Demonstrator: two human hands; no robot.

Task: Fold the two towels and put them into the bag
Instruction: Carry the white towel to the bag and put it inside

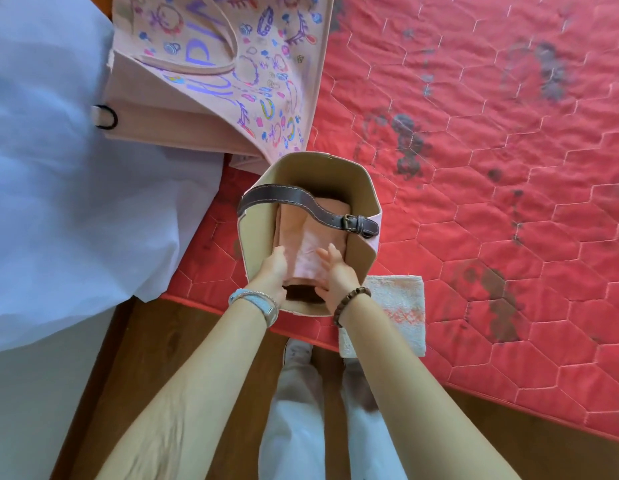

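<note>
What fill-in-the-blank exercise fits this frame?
The left hand and right hand touch the ____ towel inside the bag.
The white towel lies folded on the ____ mattress.
The beaded bracelet sits on the ____ wrist.
Missing: pink; red; right.

**Both arms extended, hands close together**

Both forearms are extended forward and down, converging. Left hand (274, 268) is held palm-down; its finger curl is not resolved. Right hand (337, 271) is angled inward, fingers (330, 252) straight and slightly spread.
</note>
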